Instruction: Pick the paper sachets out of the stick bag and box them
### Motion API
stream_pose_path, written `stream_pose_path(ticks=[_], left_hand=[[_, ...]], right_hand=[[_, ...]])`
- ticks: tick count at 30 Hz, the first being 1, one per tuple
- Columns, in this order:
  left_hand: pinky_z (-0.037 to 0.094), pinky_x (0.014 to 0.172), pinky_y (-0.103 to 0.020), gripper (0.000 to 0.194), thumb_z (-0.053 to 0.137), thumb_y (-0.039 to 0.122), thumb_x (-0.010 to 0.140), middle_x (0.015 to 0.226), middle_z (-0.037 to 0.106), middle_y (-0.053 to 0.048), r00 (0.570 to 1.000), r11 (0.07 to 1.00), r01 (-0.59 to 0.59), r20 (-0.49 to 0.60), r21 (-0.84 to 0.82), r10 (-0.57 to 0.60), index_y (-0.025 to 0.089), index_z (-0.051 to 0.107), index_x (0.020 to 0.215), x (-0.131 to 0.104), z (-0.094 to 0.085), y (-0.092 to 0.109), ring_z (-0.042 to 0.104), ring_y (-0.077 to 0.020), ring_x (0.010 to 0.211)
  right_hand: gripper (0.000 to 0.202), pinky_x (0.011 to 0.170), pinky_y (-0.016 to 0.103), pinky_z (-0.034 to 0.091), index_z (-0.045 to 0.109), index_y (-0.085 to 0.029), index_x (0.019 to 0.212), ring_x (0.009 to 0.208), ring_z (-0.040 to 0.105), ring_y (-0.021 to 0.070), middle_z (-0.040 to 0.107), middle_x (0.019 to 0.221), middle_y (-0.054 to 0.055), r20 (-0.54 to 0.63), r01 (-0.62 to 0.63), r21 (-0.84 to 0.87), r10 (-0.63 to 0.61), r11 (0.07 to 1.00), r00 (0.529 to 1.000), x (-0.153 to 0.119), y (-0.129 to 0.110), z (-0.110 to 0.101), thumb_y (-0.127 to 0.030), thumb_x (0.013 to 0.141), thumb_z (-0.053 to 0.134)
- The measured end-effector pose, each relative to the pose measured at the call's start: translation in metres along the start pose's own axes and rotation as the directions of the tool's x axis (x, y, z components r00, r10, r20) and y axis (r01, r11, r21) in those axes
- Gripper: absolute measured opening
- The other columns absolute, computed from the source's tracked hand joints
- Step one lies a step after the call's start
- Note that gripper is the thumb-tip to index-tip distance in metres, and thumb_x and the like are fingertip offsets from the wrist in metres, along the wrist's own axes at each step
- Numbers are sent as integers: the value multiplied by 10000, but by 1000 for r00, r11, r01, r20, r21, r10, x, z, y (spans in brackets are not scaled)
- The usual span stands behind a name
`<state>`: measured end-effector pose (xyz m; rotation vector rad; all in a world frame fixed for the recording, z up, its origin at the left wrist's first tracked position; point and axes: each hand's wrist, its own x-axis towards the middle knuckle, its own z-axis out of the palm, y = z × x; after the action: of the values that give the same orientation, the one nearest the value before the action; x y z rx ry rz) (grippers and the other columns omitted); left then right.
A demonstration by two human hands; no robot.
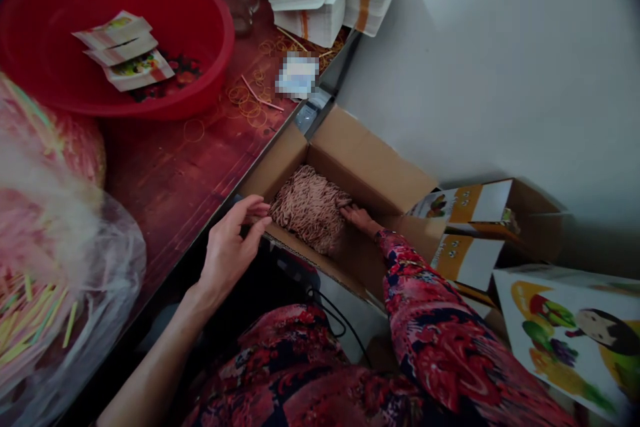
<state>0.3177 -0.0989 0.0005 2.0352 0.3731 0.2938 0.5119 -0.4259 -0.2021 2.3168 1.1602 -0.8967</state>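
A cardboard box [367,153] with raised flaps sits below the table edge, holding a heap of thin, short, pinkish-brown pieces [313,203] whose kind I cannot make out. My right hand [359,219] reaches into the box, fingers stretched out against the right side of the heap. Over the box's near left rim is my left hand [234,239], its thumb apart from its fingers and nothing visible between them. Its fingertips are close to the heap's left edge; whether they touch the cardboard I cannot tell.
On the red table [150,167] stand a red basin [150,107] with printed packets [125,47], a lidded glass mug [235,0] and stacked printed cards [320,20]. Rubber bands [247,103] lie about. A clear plastic bag [115,233] holds coloured straws. Printed cartons [470,203] are at right by the wall.
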Motion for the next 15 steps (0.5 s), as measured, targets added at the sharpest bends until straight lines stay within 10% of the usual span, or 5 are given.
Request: stream_pose_path(ticks=[15], left_hand=[[586,902,-330,340,660,326,922,1040,746,-25,996,994,90,-21,-68,-92,242,609,1247,-10,-1,-8,714,-157,929]], right_hand=[[550,1087,535,361,446,-219,1479,1370,379,323,408,1536,201,-174,-169,149,194,974,965,2,-10,7,-67,979,272]])
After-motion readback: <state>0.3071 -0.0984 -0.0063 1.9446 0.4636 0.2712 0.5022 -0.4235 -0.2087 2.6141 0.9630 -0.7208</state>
